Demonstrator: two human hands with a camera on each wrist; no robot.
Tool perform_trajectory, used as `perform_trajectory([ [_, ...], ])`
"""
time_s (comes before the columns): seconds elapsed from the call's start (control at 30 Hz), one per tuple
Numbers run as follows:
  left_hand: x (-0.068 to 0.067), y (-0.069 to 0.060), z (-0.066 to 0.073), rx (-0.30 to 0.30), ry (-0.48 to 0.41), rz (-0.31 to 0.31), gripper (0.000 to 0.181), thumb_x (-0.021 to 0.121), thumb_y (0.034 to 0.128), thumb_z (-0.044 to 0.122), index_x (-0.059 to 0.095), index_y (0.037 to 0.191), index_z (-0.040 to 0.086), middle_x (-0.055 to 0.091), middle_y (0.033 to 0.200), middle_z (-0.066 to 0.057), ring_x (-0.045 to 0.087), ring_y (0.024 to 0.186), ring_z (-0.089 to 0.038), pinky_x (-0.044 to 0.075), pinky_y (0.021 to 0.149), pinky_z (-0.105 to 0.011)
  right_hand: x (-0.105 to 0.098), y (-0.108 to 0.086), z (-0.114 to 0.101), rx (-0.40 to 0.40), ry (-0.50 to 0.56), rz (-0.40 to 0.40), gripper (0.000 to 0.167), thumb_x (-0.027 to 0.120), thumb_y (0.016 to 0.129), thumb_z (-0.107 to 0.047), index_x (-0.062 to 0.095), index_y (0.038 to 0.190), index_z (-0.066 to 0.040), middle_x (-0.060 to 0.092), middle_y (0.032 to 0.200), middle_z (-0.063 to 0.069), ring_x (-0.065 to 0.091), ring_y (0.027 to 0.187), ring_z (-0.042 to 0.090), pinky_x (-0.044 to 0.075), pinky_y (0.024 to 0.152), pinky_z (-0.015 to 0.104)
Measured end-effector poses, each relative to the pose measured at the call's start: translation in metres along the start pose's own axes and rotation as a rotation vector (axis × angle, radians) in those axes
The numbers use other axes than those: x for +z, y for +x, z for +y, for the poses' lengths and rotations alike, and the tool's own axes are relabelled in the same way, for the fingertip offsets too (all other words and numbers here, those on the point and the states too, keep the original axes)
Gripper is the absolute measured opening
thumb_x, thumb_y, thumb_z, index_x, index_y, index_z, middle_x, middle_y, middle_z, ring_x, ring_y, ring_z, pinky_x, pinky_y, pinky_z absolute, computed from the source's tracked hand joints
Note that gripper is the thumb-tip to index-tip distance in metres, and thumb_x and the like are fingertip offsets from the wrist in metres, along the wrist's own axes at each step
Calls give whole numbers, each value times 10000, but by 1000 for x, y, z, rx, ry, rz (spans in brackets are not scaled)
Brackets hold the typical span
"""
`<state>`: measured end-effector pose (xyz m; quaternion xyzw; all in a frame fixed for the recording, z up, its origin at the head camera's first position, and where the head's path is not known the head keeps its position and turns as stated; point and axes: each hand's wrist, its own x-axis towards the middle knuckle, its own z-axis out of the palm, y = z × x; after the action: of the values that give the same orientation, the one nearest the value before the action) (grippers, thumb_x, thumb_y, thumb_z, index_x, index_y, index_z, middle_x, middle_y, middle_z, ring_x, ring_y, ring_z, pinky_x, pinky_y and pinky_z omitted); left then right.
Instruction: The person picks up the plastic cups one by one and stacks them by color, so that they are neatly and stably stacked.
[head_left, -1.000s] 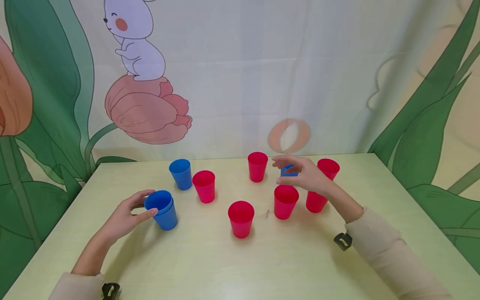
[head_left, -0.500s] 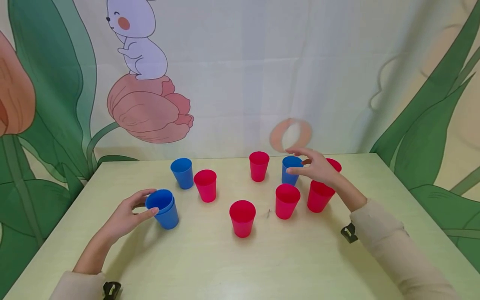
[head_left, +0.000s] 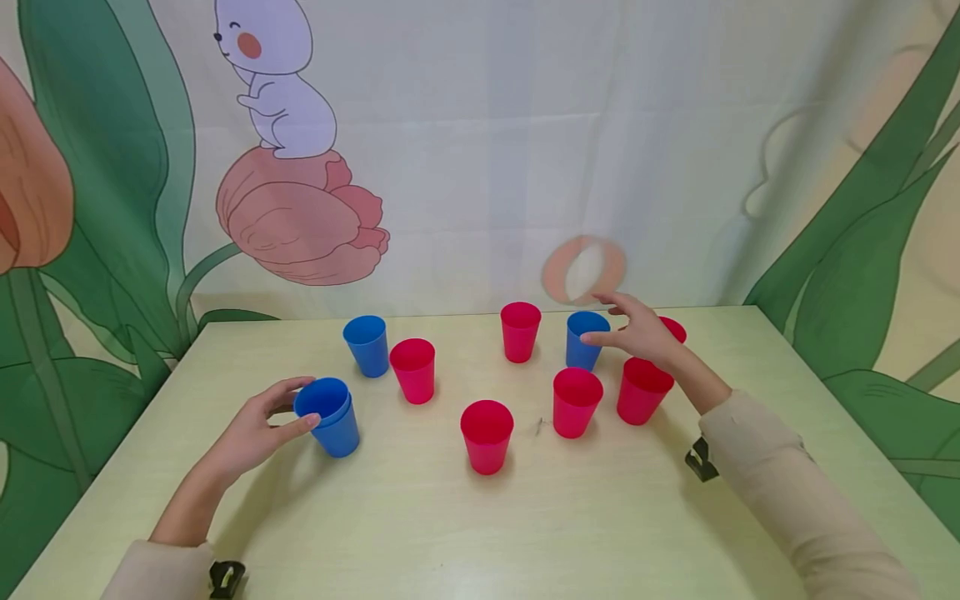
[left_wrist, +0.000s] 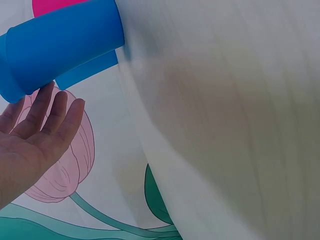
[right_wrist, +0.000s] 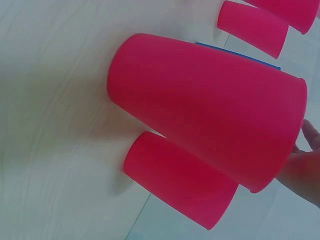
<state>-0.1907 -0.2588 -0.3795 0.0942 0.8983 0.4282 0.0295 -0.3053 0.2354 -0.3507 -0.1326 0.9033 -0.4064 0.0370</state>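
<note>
In the head view, my left hand is at the left side of two nested blue cups, thumb at the near rim and fingers at the far side; the cups stand on the table. The left wrist view shows my spread left fingers against the blue cups. My right hand is at a single blue cup at the back right, its thumb in front of the rim, fingers spread above and beside it. Whether the thumb touches cannot be told. In the right wrist view a red cup partly hides that hand.
Several red cups stand about the table: one near the middle, one at the back, one left of centre, others by my right forearm. Another blue cup is at the back left. A printed curtain hangs behind.
My right hand has moved right from over the back right blue cup, and more of that cup shows. My left hand and the nested cups have stayed put.
</note>
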Motion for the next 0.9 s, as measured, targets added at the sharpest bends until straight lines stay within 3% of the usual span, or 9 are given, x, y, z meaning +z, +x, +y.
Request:
perform_trajectory([
  [0.27, 0, 1, 0, -6, -6, -6, 619, 593, 885, 295, 326, 1380, 33, 436, 1281, -279, 395, 1166, -454, 439, 842, -539, 1, 7, 9, 76, -2, -13, 861, 708, 777, -359, 223, 1439, -97, 276, 1419, 204, 317, 1244, 418, 443, 851, 525],
  [0.9, -2, -1, 1, -7, -6, 1, 615, 600, 881, 287, 337, 1375, 32, 451, 1267, -273, 406, 1160, -446, 432, 849, -543, 5, 17, 17, 145, -10, -76, 882, 728, 767, -243, 192, 1423, 4, 313, 1377, 247, 335, 1228, 424, 428, 882, 516],
])
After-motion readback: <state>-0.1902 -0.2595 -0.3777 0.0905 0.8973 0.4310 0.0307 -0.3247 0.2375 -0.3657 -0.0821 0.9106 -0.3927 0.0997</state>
